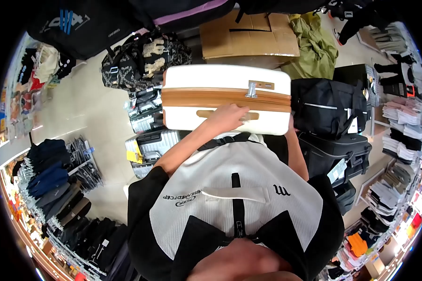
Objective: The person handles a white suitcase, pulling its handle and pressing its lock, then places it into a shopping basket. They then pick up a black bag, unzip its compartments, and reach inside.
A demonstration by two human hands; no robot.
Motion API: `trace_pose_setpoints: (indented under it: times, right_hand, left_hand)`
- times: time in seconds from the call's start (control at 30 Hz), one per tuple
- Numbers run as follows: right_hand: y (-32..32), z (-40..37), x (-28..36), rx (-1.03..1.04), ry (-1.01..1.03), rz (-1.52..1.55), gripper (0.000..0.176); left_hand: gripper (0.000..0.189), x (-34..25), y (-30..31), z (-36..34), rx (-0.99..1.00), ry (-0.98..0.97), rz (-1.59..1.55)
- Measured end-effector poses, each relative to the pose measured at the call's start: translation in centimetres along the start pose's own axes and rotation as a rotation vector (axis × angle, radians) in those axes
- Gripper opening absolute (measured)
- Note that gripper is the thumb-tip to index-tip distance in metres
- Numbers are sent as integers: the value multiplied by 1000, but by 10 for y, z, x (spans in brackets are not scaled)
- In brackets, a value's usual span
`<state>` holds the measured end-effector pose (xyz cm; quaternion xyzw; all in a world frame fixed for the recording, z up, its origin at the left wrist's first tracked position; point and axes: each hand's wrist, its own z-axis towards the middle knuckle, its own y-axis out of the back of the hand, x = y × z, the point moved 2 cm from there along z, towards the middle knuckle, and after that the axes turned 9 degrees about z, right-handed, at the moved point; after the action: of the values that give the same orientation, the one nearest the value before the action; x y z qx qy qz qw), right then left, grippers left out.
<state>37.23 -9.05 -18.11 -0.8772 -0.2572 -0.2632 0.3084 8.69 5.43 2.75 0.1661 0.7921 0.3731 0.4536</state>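
A cream-white suitcase (187, 75) with a tan zipper band and a metal latch lies crosswise in front of my body. My left hand (227, 117) is closed around the tan side handle (204, 114), its fingers curled near the middle of the case. At the suitcase's lower right edge, only a small part of my right hand (291, 124) shows beside the case; its fingers are hidden.
Beyond the suitcase are a cardboard box (248, 40), an olive-green cover (315, 47) and a patterned bag (119, 65). Black bags (323, 100) stand close on the right, silver suitcases (162, 143) on the left. Clothes racks (51, 173) and stacked garments (403, 122) line both sides.
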Motion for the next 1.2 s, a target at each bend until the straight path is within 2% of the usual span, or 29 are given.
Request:
trace_pose_setpoints:
  times: [0.1,0.17,0.2,0.23,0.3,0.43,0.47,0.53,0.57,0.63,0.77,0.97,1.1,1.2]
  right_hand:
    - [-17,12,23,-13,-63,2,34]
    - [-12,33,44,-76,-51,-161,35]
    - [3,60,50,-107,145,-480,39]
    - [-6,56,66,-111,201,-459,41]
    - [-65,15,127,-105,59,-489,42]
    - [-93,28,151,142,-118,-566,63]
    - [-80,52,139,121,-23,-621,66]
    - [-80,57,144,58,5,-564,63]
    - [-74,68,145,70,50,-519,62]
    - [-77,75,146,-85,140,-524,63]
    - [-68,103,151,-268,224,-518,64]
    - [-107,123,176,-458,321,-656,65]
    - [-110,122,186,-553,309,-728,65]
    - [-126,91,204,-653,327,-779,63]
  left_hand:
    - [36,3,-4,5,-18,114,5]
    - [39,-1,3,11,-23,202,-24]
    - [42,-10,12,16,4,281,-38]
    - [43,-12,12,22,-13,316,-29]
    - [44,-16,13,33,-54,381,-13]
    - [46,-24,15,63,-69,441,13]
    - [45,-27,18,73,-91,450,18]
    - [45,-36,20,88,-131,472,21]
    - [44,-36,19,97,-206,457,35]
    - [44,-32,12,115,-350,419,68]
    - [44,-18,21,155,-342,376,159]
    - [45,27,48,198,-321,320,201]
    - [44,30,69,203,-251,201,208]
    - [44,9,94,195,-217,206,158]
